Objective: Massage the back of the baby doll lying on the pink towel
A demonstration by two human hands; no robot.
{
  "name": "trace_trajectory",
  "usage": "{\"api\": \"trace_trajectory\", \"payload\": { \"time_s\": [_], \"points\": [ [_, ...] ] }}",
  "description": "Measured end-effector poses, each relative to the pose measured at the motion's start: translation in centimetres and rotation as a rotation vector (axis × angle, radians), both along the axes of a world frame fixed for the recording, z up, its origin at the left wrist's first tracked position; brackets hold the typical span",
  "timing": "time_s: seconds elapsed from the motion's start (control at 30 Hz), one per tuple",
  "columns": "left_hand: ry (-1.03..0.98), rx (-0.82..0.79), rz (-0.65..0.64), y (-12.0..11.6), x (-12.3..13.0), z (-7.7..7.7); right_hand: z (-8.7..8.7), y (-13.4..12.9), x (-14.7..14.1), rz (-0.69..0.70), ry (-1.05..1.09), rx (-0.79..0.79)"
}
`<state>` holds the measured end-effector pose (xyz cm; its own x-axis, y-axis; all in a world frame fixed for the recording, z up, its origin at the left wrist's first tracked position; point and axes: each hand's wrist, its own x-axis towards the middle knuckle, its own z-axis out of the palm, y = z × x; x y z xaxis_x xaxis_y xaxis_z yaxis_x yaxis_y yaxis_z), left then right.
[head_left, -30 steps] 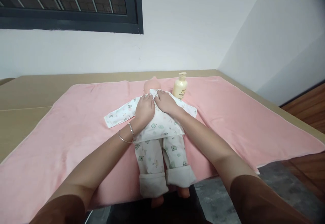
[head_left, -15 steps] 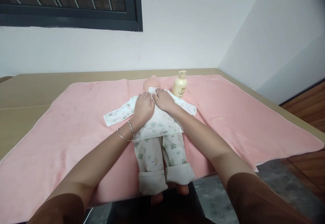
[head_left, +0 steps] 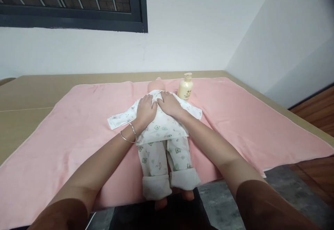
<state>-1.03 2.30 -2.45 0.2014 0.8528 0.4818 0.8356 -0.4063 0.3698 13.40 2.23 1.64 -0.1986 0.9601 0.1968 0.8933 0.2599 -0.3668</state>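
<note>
Fingers of the left hand [head_left: 146, 111] and right hand [head_left: 170, 105] lay open and flat on the printed top [head_left: 165, 125] of the baby doll [head_left: 156, 85], atop the pink blanket [head_left: 88, 118]. Light, even palm pressure likely suited the loose fabric.

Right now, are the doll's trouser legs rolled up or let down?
Rolled up: the trouser legs end in thick, plain cuffs folded outward, and the feet show below them.
</note>
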Motion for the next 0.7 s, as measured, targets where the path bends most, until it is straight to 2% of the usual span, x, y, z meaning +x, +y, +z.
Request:
{"api": "trace_trajectory", "payload": {
  "time_s": [0.1,0.23,0.4,0.53,0.7],
  "points": [
    [0.026,0.027,0.001,-0.1,0.1,0.0,-0.1,0.1,0.3,0.012,-0.037,-0.006],
    [0.092,0.054,-0.063,-0.3,0.2,0.1,0.1,0.2,1.0,0.084,-0.113,-0.089],
    [0.075,-0.121,-0.020,0.3,-0.2,0.7,1.1,-1.5,0.3,0.037,-0.207,-0.087],
    [0.097,-0.193,-0.014,0.4,-0.4,1.5,1.7,-2.8,-0.4,0.086,-0.288,-0.119],
    [0.198,-0.093,-0.001,-1.6,0.8,1.9,1.1,-0.4,0.6,0.126,-0.166,-0.162]
  ]
}}
